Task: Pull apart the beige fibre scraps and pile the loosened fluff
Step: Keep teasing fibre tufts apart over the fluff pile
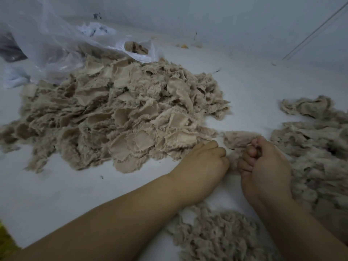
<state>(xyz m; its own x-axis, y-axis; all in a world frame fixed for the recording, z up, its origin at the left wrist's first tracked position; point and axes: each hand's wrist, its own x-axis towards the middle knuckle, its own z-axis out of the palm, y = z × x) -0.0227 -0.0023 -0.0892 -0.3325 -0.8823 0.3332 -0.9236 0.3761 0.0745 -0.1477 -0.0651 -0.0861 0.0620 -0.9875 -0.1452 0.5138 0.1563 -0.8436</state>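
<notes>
A big heap of beige fibre scraps [120, 113] covers the middle and left of the white surface. In front of its right edge, my left hand [205, 164] and my right hand [263, 168] sit close together, fingers curled, both gripping one fluffy beige scrap [237, 138] that stretches between and above them. Loosened fluff lies in a pile [314, 159] on the right, just beyond my right hand. A second fluffy pile [218, 236] lies near the bottom, between my forearms.
A crumpled clear plastic bag [56, 42] with a few scraps inside lies at the back left. A white wall runs behind. A thin rod [316, 29] leans at the back right. Small crumbs [184, 46] dot the far surface. Something yellow [5, 240] shows at the bottom left.
</notes>
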